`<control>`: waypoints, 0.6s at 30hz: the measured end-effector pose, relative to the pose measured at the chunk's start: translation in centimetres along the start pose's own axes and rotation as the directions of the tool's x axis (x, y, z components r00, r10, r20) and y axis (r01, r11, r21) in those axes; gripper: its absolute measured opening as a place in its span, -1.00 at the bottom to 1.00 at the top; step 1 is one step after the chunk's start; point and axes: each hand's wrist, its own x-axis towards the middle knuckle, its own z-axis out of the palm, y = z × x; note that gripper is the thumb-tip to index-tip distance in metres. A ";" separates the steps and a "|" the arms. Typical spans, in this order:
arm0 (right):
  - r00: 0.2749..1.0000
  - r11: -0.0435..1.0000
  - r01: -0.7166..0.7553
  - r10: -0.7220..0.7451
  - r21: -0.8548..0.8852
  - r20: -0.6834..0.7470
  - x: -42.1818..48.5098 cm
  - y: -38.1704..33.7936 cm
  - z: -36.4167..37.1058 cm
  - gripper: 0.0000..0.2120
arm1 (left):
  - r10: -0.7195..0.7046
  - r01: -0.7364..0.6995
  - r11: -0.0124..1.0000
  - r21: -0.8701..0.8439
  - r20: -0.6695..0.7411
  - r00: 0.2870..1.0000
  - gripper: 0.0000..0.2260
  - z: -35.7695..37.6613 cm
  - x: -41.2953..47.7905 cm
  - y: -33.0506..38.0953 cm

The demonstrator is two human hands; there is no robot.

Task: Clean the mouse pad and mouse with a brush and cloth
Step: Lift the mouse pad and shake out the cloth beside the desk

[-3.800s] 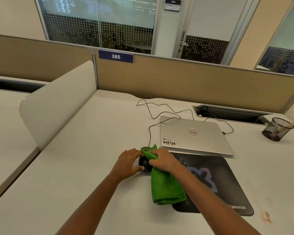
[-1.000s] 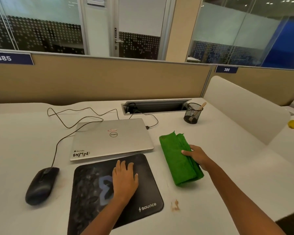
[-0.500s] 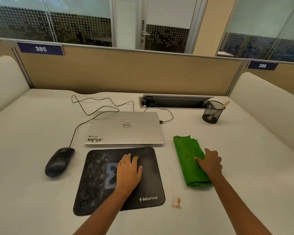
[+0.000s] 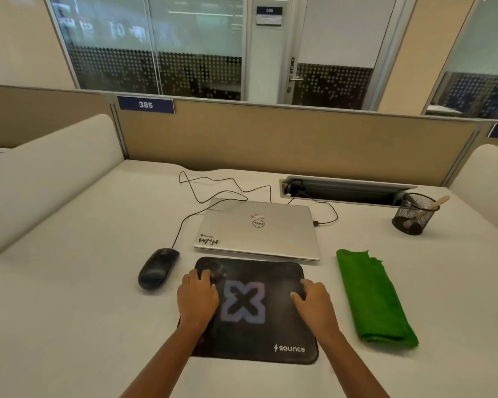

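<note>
The left hand point(image 4: 197, 300) lies flat and empty on the left part of the black mouse pad point(image 4: 253, 344). The right hand point(image 4: 314, 305) rests at the pad's right edge, fingers loosely bent, gripping nothing. From the pad, the mouse point(image 4: 158, 268) sits at 10 o'clock, the closed laptop point(image 4: 259, 228) at 12, the folded green cloth point(image 4: 374, 297) at 3, and a mesh cup point(image 4: 413, 216) at 2.
</note>
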 end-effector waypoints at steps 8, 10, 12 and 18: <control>0.996 0.988 -0.084 0.087 -0.132 0.020 0.5 -1.3 1.1 -0.56 | -0.083 0.080 0.978 -0.191 -0.011 0.996 -0.65 -1.0 1.3 -1.5; 0.995 0.988 -0.090 0.095 -0.123 0.031 0.8 -1.4 1.1 -0.54 | -0.137 0.136 0.938 -0.317 0.020 0.990 -0.65 -1.3 1.8 -1.4; 0.993 0.987 -0.106 0.110 -0.120 0.030 0.9 -1.5 1.2 -0.52 | -0.201 0.214 0.884 -0.416 0.075 0.977 -0.64 -1.6 2.3 -1.5; 0.982 0.969 -0.187 0.187 -0.164 -0.015 1.2 -1.9 1.4 -0.60 | -0.249 0.287 0.793 -0.537 0.144 0.958 -0.66 -2.0 3.9 -2.2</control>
